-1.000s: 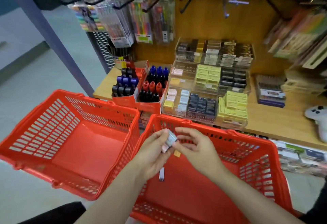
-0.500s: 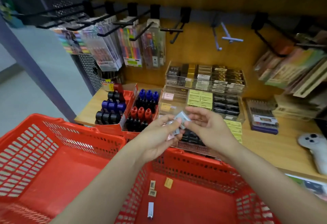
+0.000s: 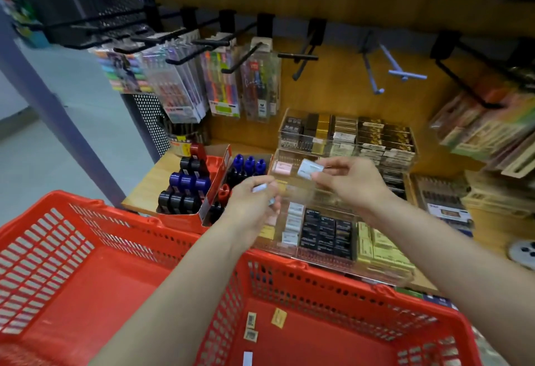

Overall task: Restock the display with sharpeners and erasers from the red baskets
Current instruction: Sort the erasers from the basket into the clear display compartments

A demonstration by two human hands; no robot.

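At nine o'clock sits a bare red basket [image 3: 72, 273]; marker boxes [image 3: 199, 189] stand at eleven. The left hand [image 3: 252, 206], at centre, curls round small blurred pieces, while the right hand [image 3: 350, 183] pinches a white eraser [image 3: 308, 169] over the clear display [image 3: 333, 221] at one o'clock. A second basket [image 3: 333, 296] at six holds a few loose pieces [image 3: 278, 318].

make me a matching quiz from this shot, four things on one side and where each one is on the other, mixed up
Things:
1. white packet
2. yellow packet
3. pink packet
4. blue-capped markers

Places:
A. on the floor of the right red basket
B. in a red carton on the shelf
C. pinched in the right hand
D. in the clear display tray, beside the held packet

Pairs: 1-C, 2-A, 3-D, 4-B
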